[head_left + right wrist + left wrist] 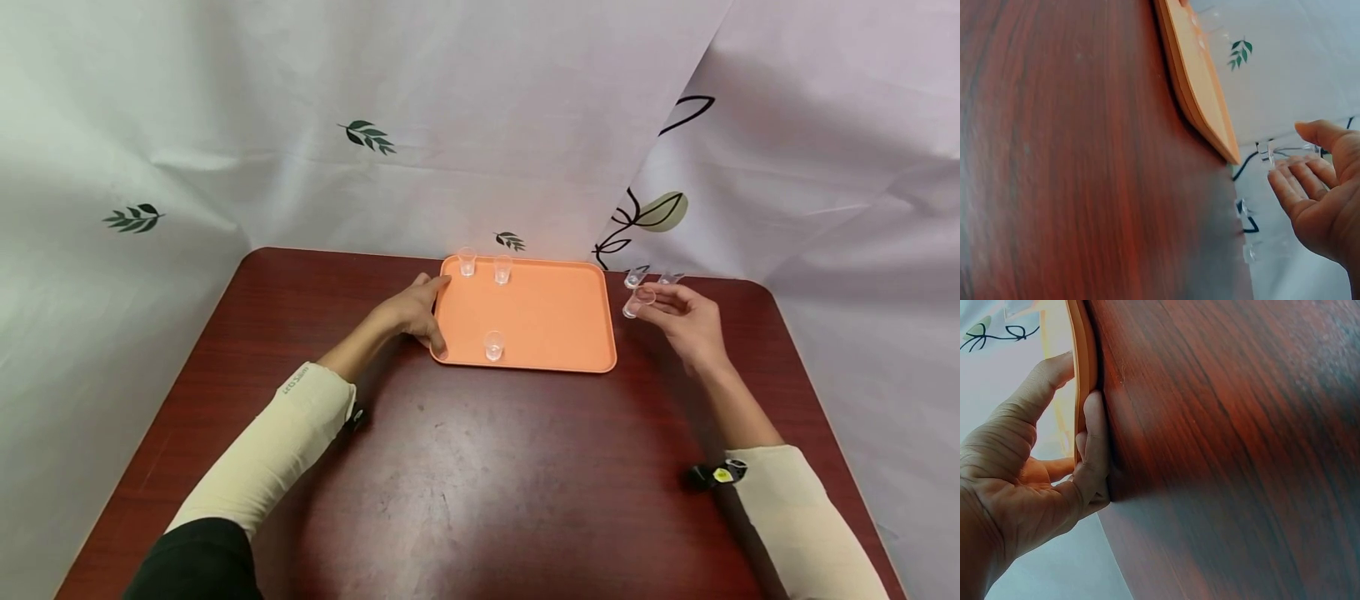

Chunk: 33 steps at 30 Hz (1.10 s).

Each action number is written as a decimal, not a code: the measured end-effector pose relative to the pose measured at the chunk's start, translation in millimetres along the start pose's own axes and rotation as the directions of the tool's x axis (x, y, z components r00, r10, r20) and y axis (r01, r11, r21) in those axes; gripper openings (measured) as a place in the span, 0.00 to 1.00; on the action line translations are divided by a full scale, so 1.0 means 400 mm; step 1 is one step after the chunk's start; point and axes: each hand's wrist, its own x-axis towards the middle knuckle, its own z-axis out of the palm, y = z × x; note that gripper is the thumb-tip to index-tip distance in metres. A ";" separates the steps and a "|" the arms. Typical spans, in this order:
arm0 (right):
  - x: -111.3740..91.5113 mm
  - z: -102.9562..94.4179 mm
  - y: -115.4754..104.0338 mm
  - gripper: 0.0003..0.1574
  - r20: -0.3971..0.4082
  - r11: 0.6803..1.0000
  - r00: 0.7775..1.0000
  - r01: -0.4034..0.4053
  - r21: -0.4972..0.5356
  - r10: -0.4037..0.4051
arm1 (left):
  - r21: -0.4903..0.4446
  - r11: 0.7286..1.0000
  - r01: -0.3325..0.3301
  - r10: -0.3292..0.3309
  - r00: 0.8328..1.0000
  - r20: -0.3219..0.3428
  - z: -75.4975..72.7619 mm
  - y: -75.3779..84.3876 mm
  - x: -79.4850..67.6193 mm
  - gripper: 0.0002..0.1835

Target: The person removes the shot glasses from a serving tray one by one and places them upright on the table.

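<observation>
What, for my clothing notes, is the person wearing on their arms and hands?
The left hand and right hand are bare. The cream left sleeve has faint lettering near its cuff, with a dark sleeve above it; the right sleeve is cream too. A small black item shows by the left cuff; another black item, marked yellow, by the right.

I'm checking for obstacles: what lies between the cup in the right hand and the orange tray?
In the head view, only a narrow strip of bare table shows between the held cup and the tray.
</observation>
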 end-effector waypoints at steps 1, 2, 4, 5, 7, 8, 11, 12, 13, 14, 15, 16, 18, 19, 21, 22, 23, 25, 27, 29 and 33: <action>0.001 -0.007 0.000 0.30 -0.009 1.000 1.000 0.003 0.001 -0.003 | 0.000 1.000 -0.001 0.001 1.000 0.000 0.001 0.001 -0.001 0.82; 0.001 -0.013 -0.001 0.30 -0.017 1.000 1.000 0.003 0.009 -0.003 | 0.004 1.000 -0.002 0.002 1.000 0.000 0.001 0.001 -0.002 0.83; 0.004 -0.026 -0.002 0.29 -0.034 1.000 0.999 0.006 0.013 -0.005 | 0.008 1.000 -0.004 0.004 1.000 -0.001 0.001 0.002 -0.003 0.82; 0.006 -0.032 -0.003 0.29 -0.039 1.000 0.999 0.005 0.019 -0.004 | 0.011 1.000 -0.005 0.005 1.000 -0.001 0.001 0.001 -0.002 0.82; 0.009 -0.044 -0.003 0.29 -0.051 1.000 0.999 0.005 0.011 -0.004 | 0.015 1.000 -0.007 0.008 1.000 -0.003 0.001 0.000 -0.001 0.82; 0.011 -0.050 -0.003 0.29 -0.057 1.000 0.998 0.004 0.011 -0.003 | 0.015 1.000 -0.006 0.006 1.000 -0.004 0.000 0.001 -0.002 0.82; 0.017 -0.067 -0.001 0.26 -0.082 1.000 0.997 -0.006 0.000 0.006 | 0.017 1.000 -0.001 0.001 1.000 -0.003 -0.002 0.001 -0.002 0.82; 0.018 -0.072 0.000 0.25 -0.092 1.000 0.996 -0.011 -0.006 0.010 | 0.020 1.000 -0.002 0.002 1.000 -0.003 -0.002 0.001 -0.002 0.82; 0.021 -0.078 0.003 0.24 -0.102 1.000 0.995 -0.016 -0.007 0.016 | 0.018 1.000 -0.001 0.001 1.000 -0.001 -0.002 0.002 -0.003 0.82; 0.022 -0.083 0.004 0.24 -0.110 1.000 0.994 -0.024 0.001 0.023 | 0.021 1.000 0.000 0.000 1.000 -0.001 -0.002 0.003 -0.003 0.82; 0.024 -0.088 0.006 0.24 -0.119 1.000 0.993 -0.028 -0.005 0.027 | 0.022 1.000 -0.001 0.001 1.000 0.001 -0.002 0.003 -0.004 0.82; 0.026 -0.092 0.009 0.24 -0.127 0.999 0.991 -0.033 -0.004 0.033 | 0.020 1.000 -0.001 0.001 1.000 0.001 -0.002 0.004 -0.004 0.81; 0.030 -0.103 0.015 0.25 -0.144 0.999 0.989 -0.046 0.001 0.046 | 0.026 1.000 -0.006 0.006 1.000 -0.003 0.000 -0.002 0.002 0.81; 0.031 -0.108 0.018 0.25 -0.153 0.999 0.987 -0.051 0.002 0.051 | 0.023 1.000 -0.005 0.005 1.000 -0.003 0.000 -0.002 0.001 0.81; 0.033 -0.119 0.024 0.23 -0.174 0.998 0.983 -0.058 0.007 0.059 | 0.021 1.000 -0.005 0.005 1.000 -0.003 0.001 -0.002 0.001 0.81; 0.034 -0.125 0.026 0.23 -0.182 0.998 0.981 -0.064 0.020 0.066 | 0.015 1.000 -0.004 0.004 1.000 -0.002 0.001 -0.003 0.001 0.81; 0.035 -0.130 0.029 0.22 -0.190 0.997 0.979 -0.069 0.028 0.073 | 0.013 1.000 -0.004 0.004 1.000 -0.003 0.001 -0.003 0.000 0.81; 0.038 -0.140 0.032 0.21 -0.206 0.996 0.975 -0.076 0.049 0.084 | -0.002 1.000 -0.012 0.012 1.000 -0.001 0.002 -0.008 0.001 0.81; 0.041 -0.149 0.034 0.20 -0.220 0.993 0.970 -0.090 0.071 0.104 | -0.004 1.000 -0.010 0.010 1.000 0.001 0.002 -0.008 0.002 0.81; 0.046 -0.156 0.035 0.20 -0.245 0.991 0.961 -0.110 0.082 0.127 | 0.000 1.000 -0.005 0.005 1.000 0.005 0.001 -0.006 0.001 0.82; 0.063 -0.165 0.038 0.20 -0.303 0.984 0.936 -0.165 0.068 0.178 | 0.016 1.000 0.014 -0.014 1.000 0.011 -0.002 0.007 -0.006 0.81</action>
